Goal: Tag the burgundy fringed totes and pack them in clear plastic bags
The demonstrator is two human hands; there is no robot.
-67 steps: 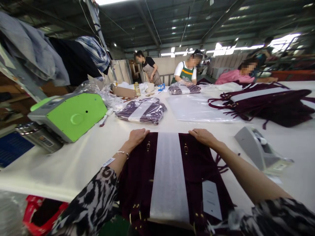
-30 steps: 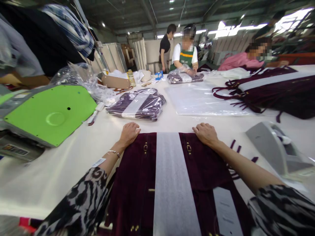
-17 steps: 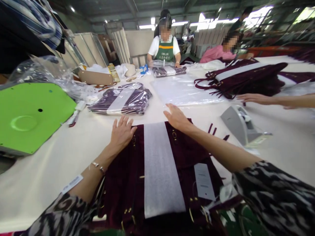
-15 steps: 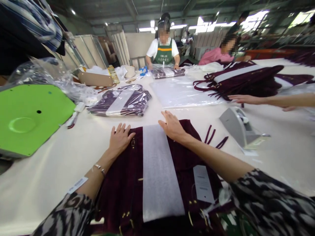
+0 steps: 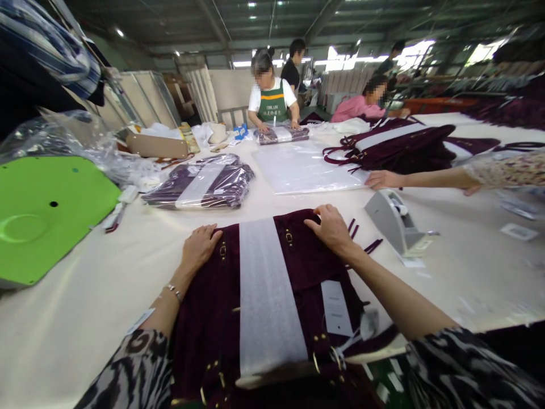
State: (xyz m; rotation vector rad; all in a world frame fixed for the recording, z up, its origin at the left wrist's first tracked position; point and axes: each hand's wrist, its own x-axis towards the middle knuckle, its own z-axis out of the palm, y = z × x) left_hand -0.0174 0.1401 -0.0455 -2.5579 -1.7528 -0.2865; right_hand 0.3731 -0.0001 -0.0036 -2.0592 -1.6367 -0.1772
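Observation:
A dark maroon bag (image 5: 213, 318) with gold buckles lies flat before me, its near end over the table edge. A white paper strip (image 5: 268, 295) runs down its middle, and a white tag (image 5: 336, 309) rests on its right half. My left hand (image 5: 198, 247) grips the bag's far left corner, thumb on top and fingers curled over the edge. At the far right corner my right hand (image 5: 332, 227) holds the bag the same way. Thin maroon straps (image 5: 361, 238) stick out beside my right wrist.
A grey tape dispenser (image 5: 394, 221) stands to the right. Beyond lie a plastic-wrapped bag (image 5: 204, 182), clear plastic sheets (image 5: 293, 167) and stacked maroon bags (image 5: 400, 145). A green board (image 5: 51, 216) is at left. A co-worker's hand (image 5: 383, 179) touches the sheets; another person (image 5: 272, 102) works opposite.
My right hand has moved right, off the paper strip, to the bag's far right corner. My left fingers have curled over the edge. The co-worker's hand has reached the plastic sheets.

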